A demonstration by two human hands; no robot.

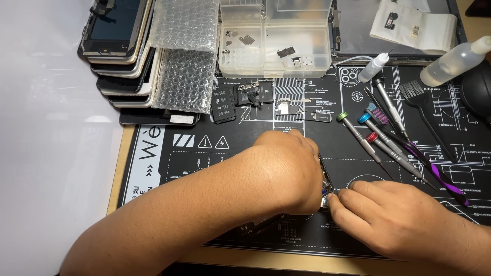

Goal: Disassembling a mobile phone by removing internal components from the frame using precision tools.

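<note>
While both hands meet low in the middle of the frame, the left hand [284,171] lies curled over an opened phone [324,180], covering nearly all of it; only a thin strip of the phone's inner parts shows along the hand's right edge, with a dark bit of the phone peeking out below the wrist. How the left fingers are set cannot be told, since they are tucked under the hand. The right hand [396,217] comes in from the lower right, its fingers drawn together at the tips and pinching at something small at the phone's lower right corner, too small to make out. The phone rests on a black work mat [204,158] with white line drawings, which covers most of the surface. Just right of the hands lie three small screwdrivers with a green [342,116], a blue [364,118] and a red cap [372,137], beside a purple pry tool [440,176] and a black brush [417,97]. Above the hands on the mat sit small dark phone parts [245,97]. A clear plastic parts box [274,46] stands at the top centre, with bubble wrap [184,56] and a stack of phones [120,51] in the upper left. Two squeeze bottles, a small one [373,68] and a larger one [452,64], lie in the upper right.
</note>
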